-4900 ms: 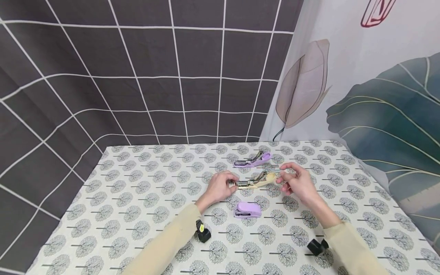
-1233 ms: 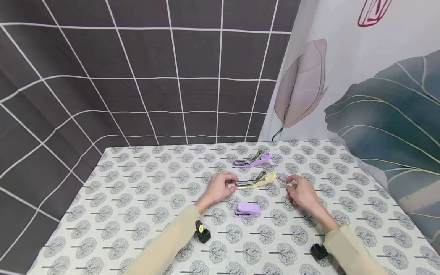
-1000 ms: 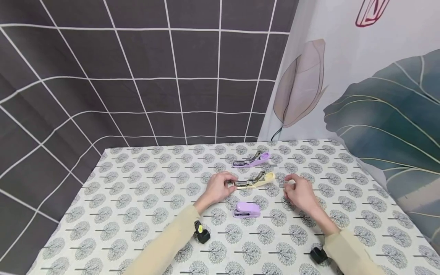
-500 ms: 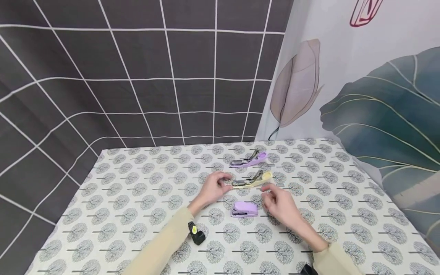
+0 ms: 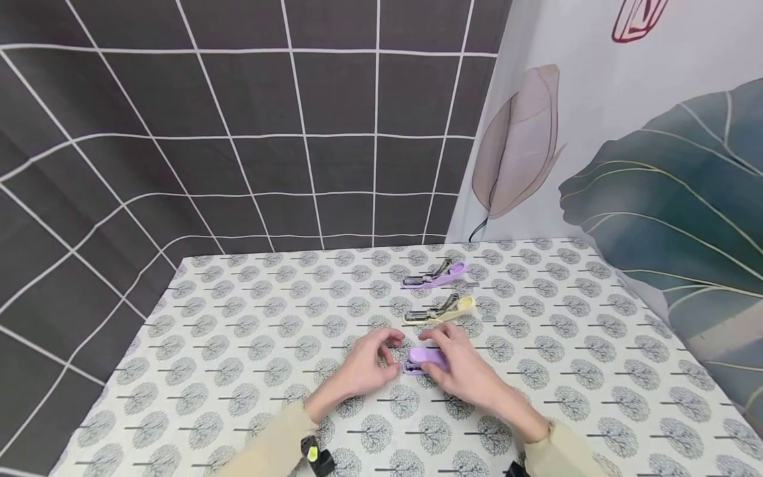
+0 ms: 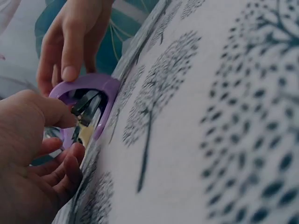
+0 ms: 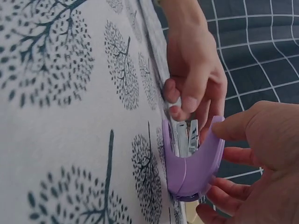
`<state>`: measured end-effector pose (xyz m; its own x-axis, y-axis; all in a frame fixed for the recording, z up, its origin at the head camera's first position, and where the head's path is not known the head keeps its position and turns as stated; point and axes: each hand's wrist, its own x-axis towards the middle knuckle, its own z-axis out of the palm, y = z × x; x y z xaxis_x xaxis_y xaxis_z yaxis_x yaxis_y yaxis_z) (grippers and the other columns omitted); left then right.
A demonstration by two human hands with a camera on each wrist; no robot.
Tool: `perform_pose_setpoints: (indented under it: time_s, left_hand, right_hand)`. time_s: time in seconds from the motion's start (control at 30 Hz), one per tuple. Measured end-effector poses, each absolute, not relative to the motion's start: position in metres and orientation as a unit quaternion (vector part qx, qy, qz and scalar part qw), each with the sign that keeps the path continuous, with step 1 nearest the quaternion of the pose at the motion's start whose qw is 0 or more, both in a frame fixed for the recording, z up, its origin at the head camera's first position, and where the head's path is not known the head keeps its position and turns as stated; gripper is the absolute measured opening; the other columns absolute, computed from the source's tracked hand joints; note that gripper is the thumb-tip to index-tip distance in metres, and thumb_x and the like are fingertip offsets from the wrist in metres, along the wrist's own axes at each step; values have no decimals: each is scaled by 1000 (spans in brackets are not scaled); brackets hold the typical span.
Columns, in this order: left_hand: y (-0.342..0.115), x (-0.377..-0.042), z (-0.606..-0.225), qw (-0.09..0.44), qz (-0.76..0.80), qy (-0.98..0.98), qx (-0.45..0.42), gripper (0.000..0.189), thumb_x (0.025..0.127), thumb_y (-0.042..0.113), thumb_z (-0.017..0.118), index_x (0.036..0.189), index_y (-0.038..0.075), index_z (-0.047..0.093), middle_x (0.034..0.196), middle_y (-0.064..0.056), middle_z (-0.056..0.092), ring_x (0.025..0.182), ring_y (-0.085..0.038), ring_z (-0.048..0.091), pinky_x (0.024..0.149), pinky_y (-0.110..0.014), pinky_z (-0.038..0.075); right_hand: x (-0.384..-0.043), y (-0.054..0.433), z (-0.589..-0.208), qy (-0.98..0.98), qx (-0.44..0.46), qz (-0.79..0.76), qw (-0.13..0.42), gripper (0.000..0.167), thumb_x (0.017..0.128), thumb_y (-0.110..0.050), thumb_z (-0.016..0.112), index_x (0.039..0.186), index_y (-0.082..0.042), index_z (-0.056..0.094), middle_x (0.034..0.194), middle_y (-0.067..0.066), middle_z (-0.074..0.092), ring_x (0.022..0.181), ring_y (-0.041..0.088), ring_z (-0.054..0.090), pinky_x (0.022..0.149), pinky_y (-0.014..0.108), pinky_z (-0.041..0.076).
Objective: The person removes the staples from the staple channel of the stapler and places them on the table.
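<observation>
A closed purple mini stapler lies on the tablecloth before me. My right hand is around its back end, thumb against the near side and the other fingers on the far side. In the right wrist view the thumb touches one arm of the purple stapler. My left hand is bent loosely at the stapler's front mouth and holds nothing; its thumb and fingertips are close by the jaws in the left wrist view. Farther back lies a yellow stapler, its top swung open.
Behind the yellow stapler is a second purple stapler, also swung open. Small grey strips, one beside the yellow stapler and another beside the far one, lie on the tree-print tablecloth. A dark gridded curtain hangs behind.
My right hand let go of a small strip right of the yellow stapler and came left to the near purple stapler. My left hand left the yellow stapler and moved nearer to me.
</observation>
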<state>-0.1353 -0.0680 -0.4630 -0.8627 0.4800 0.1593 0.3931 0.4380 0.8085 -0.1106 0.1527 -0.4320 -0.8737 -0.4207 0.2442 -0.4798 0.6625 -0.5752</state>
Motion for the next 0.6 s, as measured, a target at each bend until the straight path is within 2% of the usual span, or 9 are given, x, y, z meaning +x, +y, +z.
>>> perform_pose_setpoints:
  time_s: [0.2,0.33,0.47,0.6]
  left_hand:
    - [-60,-128,-467,33,446,851,276,55,75,4,84,125,3,60,113,-5,62,81,-9,58,76,-27,48]
    - [-56,-126,-469,11,440,852,282,56,73,5,86,124,5,62,108,-2,62,78,-7,58,81,-31,44]
    - [-53,-126,-472,-1,441,852,282,55,73,5,86,123,5,63,105,0,63,74,-4,56,79,-29,44]
    - [-50,-126,-475,-20,444,850,282,48,73,3,86,117,5,67,101,0,65,70,-3,54,71,-24,45]
  right_hand:
    - [-111,148,-432,-918,252,299,67,45,77,-5,83,117,-10,64,116,11,56,104,31,53,82,47,51]
    - [-109,147,-431,-921,252,289,72,43,76,-3,83,115,-11,66,114,12,57,105,34,54,83,50,51]
    - [-108,145,-429,-923,254,281,72,40,76,-2,82,113,-11,67,107,9,57,98,30,54,80,46,51]
    - [-108,144,-428,-927,252,271,63,37,78,-3,81,112,-12,68,99,6,58,89,22,53,76,40,50]
